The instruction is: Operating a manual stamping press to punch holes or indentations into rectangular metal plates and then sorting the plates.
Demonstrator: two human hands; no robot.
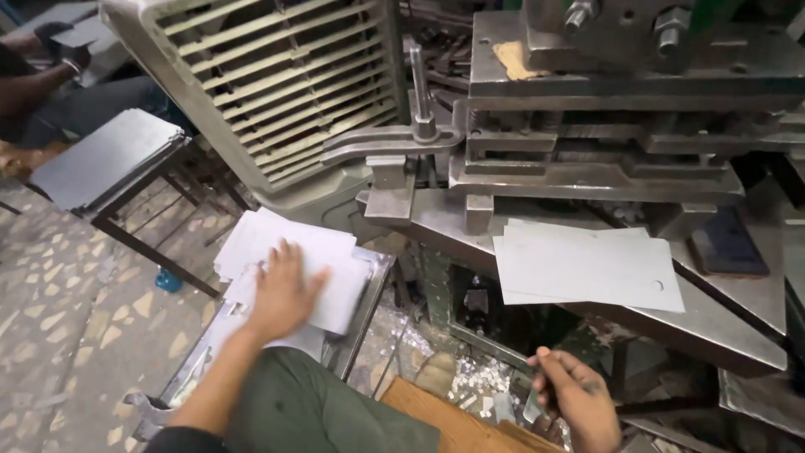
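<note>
My left hand [283,289] lies flat, fingers spread, on a loose pile of thin grey metal sheets [323,252] stacked on a metal tray [369,302] at my left. My right hand [579,394] hangs low near my knee with its fingers curled around a small thin metal piece [533,407]. A short stack of similar grey sheets [587,264], one with a small hole near a corner, rests on the sloped bed [738,335] of a heavy press machine [604,109] in front of me, apart from both hands.
A large guarded flywheel cover [268,84] stands behind the tray. More sheets [101,159] lie on a stand at far left, where another person's arm [33,84] shows. A dark flat object [728,243] sits on the bed's right. Metal offcuts [478,382] litter the floor.
</note>
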